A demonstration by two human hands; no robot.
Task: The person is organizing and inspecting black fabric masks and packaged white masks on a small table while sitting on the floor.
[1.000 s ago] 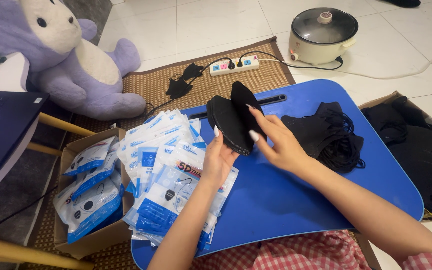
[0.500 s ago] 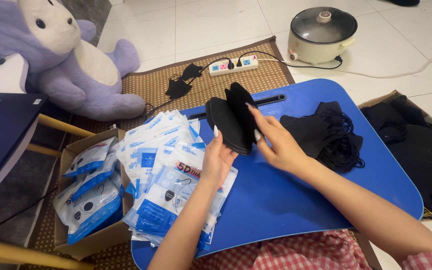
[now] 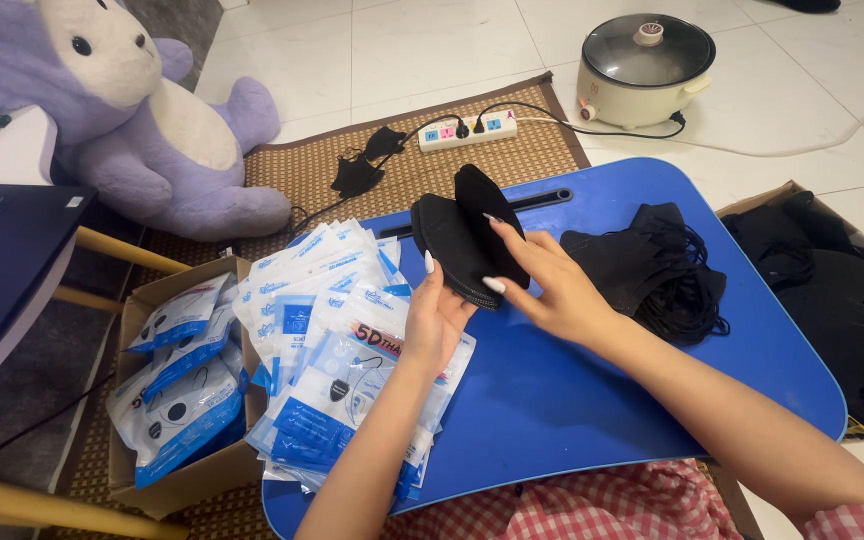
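A small stack of black masks [image 3: 464, 240] is held above the blue tray [image 3: 592, 400], over its far left part. The left hand [image 3: 437, 318] is cupped under the stack, fingers curled up its left edge. The right hand [image 3: 552, 290] is laid against its right side, with thumb and forefinger pinching the stack's near edge. Both hands are closed on the masks.

The step in hand appears to be the squaring and gathering of a handful of folded masks. At the tray's far right a loose heap of masks [image 3: 652, 275] lies, its ear loops tangled. Across the tray's left edge a spread of blue and white pouches [image 3: 327, 350] is fanned, touching the left wrist; more pouches fill the box [image 3: 177, 470] just left of the tray.

For the next move, the stack would probably need to be kept aligned in one hand while a pouch is freed with the other; a firm pinch is called for, lest the masks slip apart.
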